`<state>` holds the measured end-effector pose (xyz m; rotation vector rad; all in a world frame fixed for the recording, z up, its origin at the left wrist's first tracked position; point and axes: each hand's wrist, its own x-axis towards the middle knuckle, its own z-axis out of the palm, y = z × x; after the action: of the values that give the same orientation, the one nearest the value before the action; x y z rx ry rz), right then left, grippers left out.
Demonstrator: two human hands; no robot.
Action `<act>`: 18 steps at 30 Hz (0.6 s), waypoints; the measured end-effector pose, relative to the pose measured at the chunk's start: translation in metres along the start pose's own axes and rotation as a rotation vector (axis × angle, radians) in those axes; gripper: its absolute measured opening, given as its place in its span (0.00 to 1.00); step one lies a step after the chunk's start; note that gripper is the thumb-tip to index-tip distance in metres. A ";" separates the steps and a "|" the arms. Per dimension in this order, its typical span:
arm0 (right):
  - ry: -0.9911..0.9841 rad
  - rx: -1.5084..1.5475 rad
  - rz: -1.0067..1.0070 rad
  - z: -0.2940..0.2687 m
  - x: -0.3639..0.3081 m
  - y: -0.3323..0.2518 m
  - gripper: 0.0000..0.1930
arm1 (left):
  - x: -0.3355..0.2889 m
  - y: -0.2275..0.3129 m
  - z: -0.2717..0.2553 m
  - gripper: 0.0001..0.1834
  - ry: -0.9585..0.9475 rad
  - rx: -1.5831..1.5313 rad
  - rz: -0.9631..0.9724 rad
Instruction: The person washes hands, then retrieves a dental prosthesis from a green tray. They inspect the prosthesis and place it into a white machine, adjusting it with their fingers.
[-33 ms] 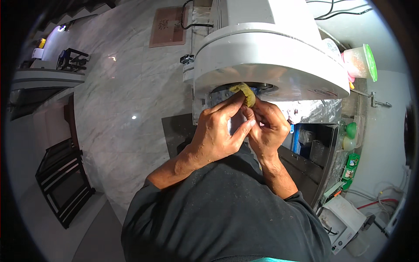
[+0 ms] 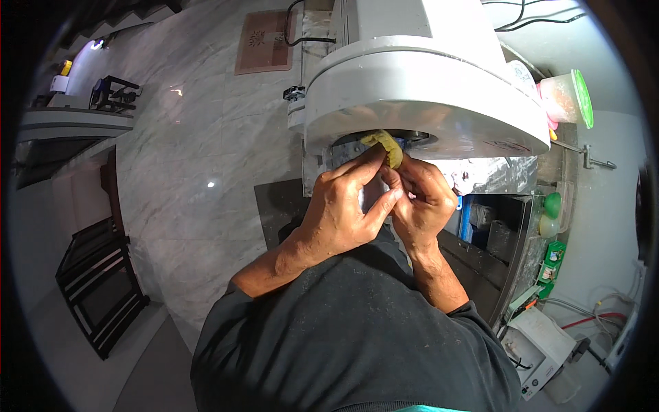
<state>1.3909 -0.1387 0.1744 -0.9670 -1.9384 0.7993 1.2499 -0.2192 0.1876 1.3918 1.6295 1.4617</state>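
Observation:
A small, curved yellow piece (image 2: 391,152) with a bumpy edge is pinched at the fingertips of both my hands; its kind is not clear. My left hand (image 2: 350,196) reaches it from the left, fingers extended and thumb bent in toward the other thumb. From the right, my right hand (image 2: 424,198) grips it with curled fingers. The piece is just in front of a dark opening (image 2: 417,135) low in the front of a white rounded machine (image 2: 425,79). My fingers cover its lower part.
Silvery sheeting (image 2: 504,175) lies under the machine, with a pinkish lump (image 2: 463,180) on it. A green-lidded tub (image 2: 566,96) stands at the right. Farther down are a dark open cabinet (image 2: 491,237) and a white box-shaped device (image 2: 535,350). Marble-look floor (image 2: 199,137) spreads at left.

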 end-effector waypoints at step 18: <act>0.057 -0.097 -0.202 -0.010 0.016 -0.004 0.09 | 0.009 0.006 0.005 0.29 0.024 -0.080 -0.047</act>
<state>1.3925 -0.1255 0.1886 -0.8250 -2.0030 0.5615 1.2537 -0.2094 0.1941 1.2889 1.5897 1.5049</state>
